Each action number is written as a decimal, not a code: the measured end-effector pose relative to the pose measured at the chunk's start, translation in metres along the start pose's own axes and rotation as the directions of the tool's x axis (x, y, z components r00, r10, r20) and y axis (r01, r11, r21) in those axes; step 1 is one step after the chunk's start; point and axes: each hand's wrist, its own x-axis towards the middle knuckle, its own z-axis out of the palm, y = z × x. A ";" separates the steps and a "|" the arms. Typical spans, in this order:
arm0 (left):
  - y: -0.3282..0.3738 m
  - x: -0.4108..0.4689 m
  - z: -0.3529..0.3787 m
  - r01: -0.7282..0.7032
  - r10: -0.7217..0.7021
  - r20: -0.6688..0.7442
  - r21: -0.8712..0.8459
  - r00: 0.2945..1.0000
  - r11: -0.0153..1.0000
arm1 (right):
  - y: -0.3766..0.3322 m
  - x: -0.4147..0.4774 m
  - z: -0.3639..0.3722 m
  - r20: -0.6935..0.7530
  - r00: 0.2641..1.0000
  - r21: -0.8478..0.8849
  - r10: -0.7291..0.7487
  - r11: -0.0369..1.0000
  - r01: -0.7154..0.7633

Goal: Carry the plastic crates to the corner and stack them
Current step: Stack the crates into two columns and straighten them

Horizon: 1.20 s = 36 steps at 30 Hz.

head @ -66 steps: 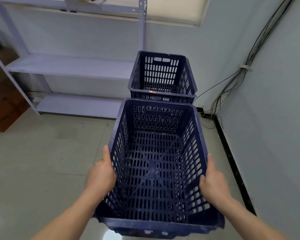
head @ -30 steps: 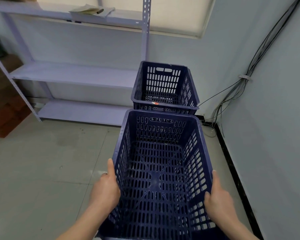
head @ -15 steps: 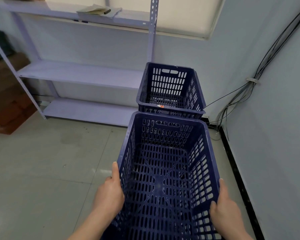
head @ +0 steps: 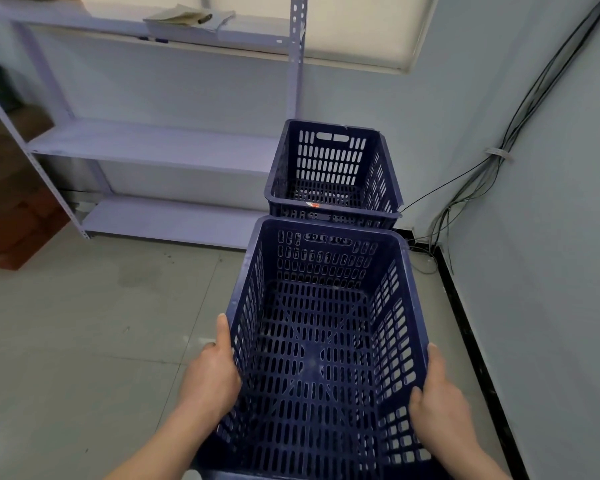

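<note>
Tiled floor (head: 84, 323) — held crate (head: 319, 341), corner crate (head: 329, 161)

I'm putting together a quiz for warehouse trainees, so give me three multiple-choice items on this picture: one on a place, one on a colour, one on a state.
1. Where is the far crate?
A) on a table
B) in the corner, right of the shelf
C) in a doorway

2. What colour is the carried crate?
A) dark blue
B) red
C) white

3. What is in the carried crate?
A) bottles
B) folded cloths
C) nothing

Answers:
1 B: it sits beside the shelf's end post, near the cables.
2 A: its sides and floor are dark blue throughout.
3 C: its slotted floor is bare, while the left hand and right hand grip its long sides.
</note>
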 end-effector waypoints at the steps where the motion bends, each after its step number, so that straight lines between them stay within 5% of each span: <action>1: 0.000 0.000 -0.001 -0.001 0.001 -0.001 -0.005 1.000 1.000 | 0.001 0.000 0.000 -0.003 1.000 0.001 0.001 1.000 -0.001; 15: -0.001 0.001 0.000 -0.009 0.009 0.010 -0.006 1.000 1.000 | -0.008 -0.003 -0.003 0.022 1.000 0.004 0.021 1.000 -0.021; 24: -0.007 -0.016 -0.007 -0.027 0.034 0.036 -0.173 0.999 0.984 | -0.005 -0.006 -0.006 0.048 0.999 -0.016 -0.004 1.000 0.005; 36: -0.023 -0.051 0.008 0.043 -0.044 -0.013 -0.082 0.999 0.996 | 0.005 0.000 -0.001 0.041 0.999 -0.043 -0.022 0.999 0.023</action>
